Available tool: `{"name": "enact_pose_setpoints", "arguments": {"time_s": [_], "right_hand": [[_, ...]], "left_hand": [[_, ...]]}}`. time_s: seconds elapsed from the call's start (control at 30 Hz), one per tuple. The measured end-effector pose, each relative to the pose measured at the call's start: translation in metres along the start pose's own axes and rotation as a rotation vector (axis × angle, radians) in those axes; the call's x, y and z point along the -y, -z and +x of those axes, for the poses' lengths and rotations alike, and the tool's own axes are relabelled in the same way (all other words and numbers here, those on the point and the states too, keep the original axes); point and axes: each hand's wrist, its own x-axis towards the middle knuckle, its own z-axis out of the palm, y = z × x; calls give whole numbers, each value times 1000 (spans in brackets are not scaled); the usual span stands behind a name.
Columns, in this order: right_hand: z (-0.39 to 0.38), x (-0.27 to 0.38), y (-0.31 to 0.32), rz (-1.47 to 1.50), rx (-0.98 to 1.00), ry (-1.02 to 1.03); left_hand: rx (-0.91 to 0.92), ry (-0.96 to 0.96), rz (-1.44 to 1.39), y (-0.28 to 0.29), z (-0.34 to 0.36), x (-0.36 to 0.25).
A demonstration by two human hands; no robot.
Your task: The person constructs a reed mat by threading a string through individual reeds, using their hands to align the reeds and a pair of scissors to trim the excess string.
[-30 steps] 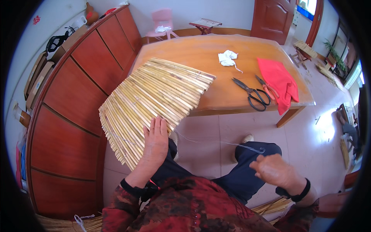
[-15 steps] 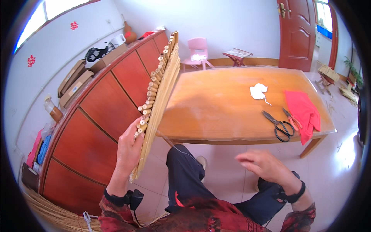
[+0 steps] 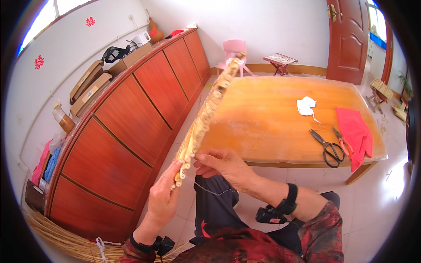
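My left hand is up in front of me, gripping, its fingers pointing upward and partly hidden; my left wrist is below it, toward my body; my right forearm slants leftward across my front; my right hand reaches inward, fingers bent, their tips near my left hand.

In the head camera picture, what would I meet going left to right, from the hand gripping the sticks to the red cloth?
Left hand on the stick mat → right hand → crumpled white thing → black scissors → red-handled pliers → red cloth.
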Motion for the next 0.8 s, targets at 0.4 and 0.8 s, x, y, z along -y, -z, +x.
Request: {"name": "enact_pose_setpoints", "arguments": {"time_s": [0.4,0.8], "right_hand": [[-52,-19,60,457,-61,319],[-224,52,147,-1153,-480,-197]], "left_hand": [[64,-129,-16,-41,-9,20],[183,-229,182,-90,-43,37]]}}
